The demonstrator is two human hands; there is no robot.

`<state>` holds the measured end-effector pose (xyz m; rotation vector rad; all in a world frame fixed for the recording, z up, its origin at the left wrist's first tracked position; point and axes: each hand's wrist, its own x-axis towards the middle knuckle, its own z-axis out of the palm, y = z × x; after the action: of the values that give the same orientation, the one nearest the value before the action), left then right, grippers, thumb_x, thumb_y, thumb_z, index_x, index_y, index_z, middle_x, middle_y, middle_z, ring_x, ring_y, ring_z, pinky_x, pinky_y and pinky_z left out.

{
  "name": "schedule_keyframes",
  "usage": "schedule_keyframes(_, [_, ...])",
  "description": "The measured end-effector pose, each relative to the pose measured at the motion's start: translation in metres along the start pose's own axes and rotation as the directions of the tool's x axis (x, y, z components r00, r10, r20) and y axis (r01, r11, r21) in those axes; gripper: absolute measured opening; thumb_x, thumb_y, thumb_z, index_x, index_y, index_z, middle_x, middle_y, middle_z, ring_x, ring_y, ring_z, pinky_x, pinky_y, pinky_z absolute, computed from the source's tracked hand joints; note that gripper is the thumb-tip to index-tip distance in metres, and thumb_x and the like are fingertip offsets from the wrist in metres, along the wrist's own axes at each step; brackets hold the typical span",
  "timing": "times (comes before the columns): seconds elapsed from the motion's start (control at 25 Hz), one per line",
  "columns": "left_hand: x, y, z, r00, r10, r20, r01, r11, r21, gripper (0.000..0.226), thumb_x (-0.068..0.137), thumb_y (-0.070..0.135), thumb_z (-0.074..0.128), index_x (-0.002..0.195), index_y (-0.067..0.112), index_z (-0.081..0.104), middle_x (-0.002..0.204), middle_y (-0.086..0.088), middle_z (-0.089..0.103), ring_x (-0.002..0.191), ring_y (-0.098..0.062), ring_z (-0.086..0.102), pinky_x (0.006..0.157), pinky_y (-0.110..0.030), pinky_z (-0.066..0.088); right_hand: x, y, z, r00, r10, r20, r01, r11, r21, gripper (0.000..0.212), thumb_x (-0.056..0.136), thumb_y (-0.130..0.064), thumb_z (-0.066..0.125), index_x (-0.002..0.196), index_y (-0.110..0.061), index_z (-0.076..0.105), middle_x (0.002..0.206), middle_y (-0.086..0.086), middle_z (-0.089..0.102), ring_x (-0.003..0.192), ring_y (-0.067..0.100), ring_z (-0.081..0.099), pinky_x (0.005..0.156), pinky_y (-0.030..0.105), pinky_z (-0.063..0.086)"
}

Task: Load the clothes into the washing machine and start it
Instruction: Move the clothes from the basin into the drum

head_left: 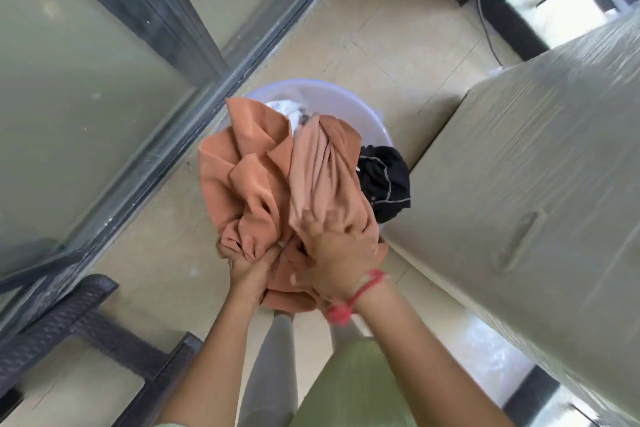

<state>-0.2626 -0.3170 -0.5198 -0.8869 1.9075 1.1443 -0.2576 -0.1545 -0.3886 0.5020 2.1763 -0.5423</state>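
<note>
While left hand point(251, 267) and right hand point(341, 250) grip one orange garment point(249, 170), one black garment point(384, 180), one basin point(346, 102) beneath.

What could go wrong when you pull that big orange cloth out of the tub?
1. The cloth is a big loose bundle. The left hand grips one fold and the right hand is blurred, so part might slip onto the floor.
2. The black garment drapes over the rim of the tub beside the cloth and could get tugged off.
3. The white clothes lie close under it and might come up tangled.
</note>
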Motion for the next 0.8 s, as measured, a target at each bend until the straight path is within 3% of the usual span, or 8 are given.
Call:
schedule_keyframes(0.08, [0.002,0.001,0.002,0.999,0.047,-0.021,-0.047,0.999,0.006,0.099,0.062,0.021,0.087,0.137,0.017,0.022,0.125,-0.011,0.053,0.111,-0.026,0.055,0.100,-0.039,0.044,0.017,0.013,-0.043,0.864,0.099,-0.494,-0.014,0.985,0.171,0.032,0.085,-0.050,0.053,0.095,-0.020,0.058,0.090,0.014,0.062,0.084,0.034,0.062,0.076,0.036,0.048])
schedule_keyframes(0.12, [0.002,0.002,0.004,0.997,0.077,-0.024,-0.077,0.997,0.012,0.099,0.061,0.022,0.087,0.136,0.018,0.021,0.128,-0.011,0.050,0.114,-0.026,0.053,0.101,-0.037,0.042,0.032,0.016,-0.064,0.813,0.182,-0.554,-0.018,0.958,0.288,0.028,0.091,-0.043,0.049,0.092,-0.018,0.061,0.083,0.011,0.065,0.080,0.033,0.062,0.068,0.033,0.046])
schedule_keyframes(0.2, [-0.011,0.008,0.003,0.987,0.149,-0.059,-0.145,0.987,0.062,0.100,0.059,0.024,0.088,0.133,0.020,0.021,0.136,-0.013,0.038,0.120,-0.027,0.046,0.104,-0.036,0.037,0.079,0.024,-0.083,0.940,0.203,-0.275,-0.081,0.914,0.396,0.028,0.096,-0.028,0.044,0.108,-0.007,0.057,0.095,0.011,0.062,0.096,0.034,0.059,0.073,0.032,0.040])
schedule_keyframes(0.28, [-0.024,0.017,-0.002,0.940,0.326,-0.104,-0.306,0.936,0.172,0.101,0.053,0.027,0.090,0.129,0.018,0.025,0.139,-0.014,0.024,0.121,-0.027,0.042,0.102,-0.037,0.038,0.142,0.022,-0.075,0.963,0.268,0.037,-0.251,0.835,0.490,0.030,0.091,-0.033,0.045,0.106,-0.009,0.052,0.093,0.012,0.058,0.094,0.037,0.060,0.078,0.038,0.048])
schedule_keyframes(0.4, [-0.015,0.048,-0.012,0.722,0.684,-0.110,-0.625,0.711,0.322,0.119,0.041,0.035,0.092,0.136,0.011,0.025,0.147,-0.019,0.010,0.130,-0.014,0.029,0.104,-0.036,0.034,0.206,0.021,-0.036,0.927,0.376,-0.013,-0.348,0.870,0.350,0.062,0.074,-0.057,0.041,0.121,-0.018,0.049,0.121,0.011,0.056,0.110,0.036,0.054,0.094,0.056,0.041])
schedule_keyframes(0.52, [0.020,0.084,-0.010,0.848,0.527,0.067,-0.490,0.728,0.480,0.149,0.040,0.046,0.091,0.147,0.031,-0.012,0.154,-0.017,-0.012,0.142,-0.033,0.011,0.110,-0.041,0.024,0.214,0.025,-0.007,0.859,0.413,-0.303,-0.364,0.908,0.208,0.041,0.090,-0.034,0.041,0.130,-0.023,0.045,0.129,0.009,0.051,0.116,0.035,0.047,0.095,0.043,0.034])
schedule_keyframes(0.6, [0.037,0.094,-0.005,0.917,0.390,0.086,-0.349,0.677,0.647,0.144,0.045,0.057,0.085,0.139,0.047,-0.023,0.151,-0.017,-0.007,0.128,-0.050,0.029,0.105,-0.047,0.032,0.201,0.036,-0.009,0.856,0.349,-0.382,-0.267,0.930,0.251,0.037,0.087,-0.014,0.042,0.120,-0.024,0.056,0.115,0.009,0.063,0.107,0.034,0.055,0.082,0.034,0.038])
schedule_keyframes(0.8, [0.046,0.092,0.001,0.902,0.406,0.146,-0.342,0.466,0.816,0.125,0.058,0.053,0.076,0.138,0.052,-0.020,0.129,-0.010,0.013,0.103,-0.043,0.044,0.084,-0.042,0.046,0.141,0.027,-0.006,0.743,0.223,-0.631,0.052,0.921,0.387,0.030,0.075,-0.015,0.045,0.093,-0.019,0.069,0.091,0.005,0.070,0.088,0.029,0.061,0.065,0.032,0.042])
